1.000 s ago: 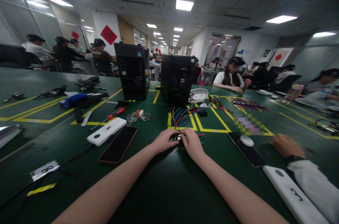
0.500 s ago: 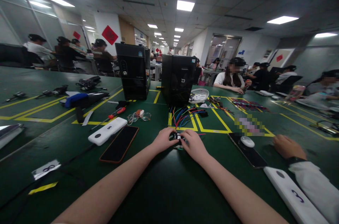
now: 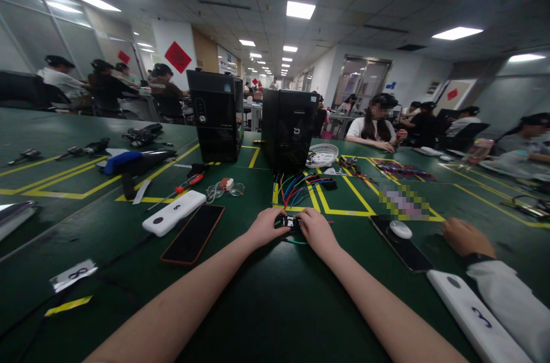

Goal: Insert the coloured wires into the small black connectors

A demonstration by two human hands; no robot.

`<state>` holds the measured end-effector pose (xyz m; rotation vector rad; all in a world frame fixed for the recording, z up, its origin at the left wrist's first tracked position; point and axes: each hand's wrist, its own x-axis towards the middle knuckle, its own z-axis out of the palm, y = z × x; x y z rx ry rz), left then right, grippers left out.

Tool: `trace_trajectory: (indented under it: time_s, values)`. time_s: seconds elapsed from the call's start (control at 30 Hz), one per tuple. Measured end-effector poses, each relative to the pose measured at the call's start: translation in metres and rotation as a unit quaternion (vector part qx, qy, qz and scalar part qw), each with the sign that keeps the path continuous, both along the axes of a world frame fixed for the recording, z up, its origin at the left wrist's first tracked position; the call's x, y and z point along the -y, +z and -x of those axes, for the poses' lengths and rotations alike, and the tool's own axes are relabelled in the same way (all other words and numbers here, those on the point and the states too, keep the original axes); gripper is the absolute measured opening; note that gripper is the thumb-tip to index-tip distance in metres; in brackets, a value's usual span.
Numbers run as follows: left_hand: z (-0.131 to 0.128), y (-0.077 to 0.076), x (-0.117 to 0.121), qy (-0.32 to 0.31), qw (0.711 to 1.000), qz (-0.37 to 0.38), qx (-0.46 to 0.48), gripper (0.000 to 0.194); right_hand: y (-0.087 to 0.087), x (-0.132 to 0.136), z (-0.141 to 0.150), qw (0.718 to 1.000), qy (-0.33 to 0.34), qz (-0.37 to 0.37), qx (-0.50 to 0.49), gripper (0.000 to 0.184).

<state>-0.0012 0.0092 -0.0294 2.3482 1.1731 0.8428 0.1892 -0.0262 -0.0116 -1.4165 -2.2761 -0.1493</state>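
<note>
A small part, black and white, is held at the near middle of the bench, its left end clamped in the grip of the left hand and its right end in that of the right hand; whether the bench is touched by it cannot be told. A green wire is seen just nearer, loose wires are spread just beyond, and farther off two black towers are stood upright. To the left, a phone is laid beside a white device.
</note>
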Motion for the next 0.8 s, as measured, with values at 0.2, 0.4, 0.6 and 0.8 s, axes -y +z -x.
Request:
trace_trajectory:
  time_s: [0.2,0.4,0.6,0.8]
  values:
    - [0.000,-0.001,-0.001,0.005,1.000,0.004,-0.003,0.034,-0.004,-0.003,0.001,1.000,-0.005,-0.013,-0.011,0.017]
    - [-0.001,0.000,0.000,0.009,1.000,0.005,-0.006,0.034,-0.006,-0.001,0.003,0.999,-0.018,-0.018,-0.032,0.018]
    - [-0.001,0.001,-0.001,0.006,1.000,0.010,-0.009,0.034,-0.004,0.002,0.007,0.999,-0.044,-0.029,-0.003,0.018]
    - [0.000,0.003,0.002,-0.001,1.000,0.005,-0.015,0.035,0.008,0.002,0.000,0.996,-0.053,-0.066,-0.031,0.020]
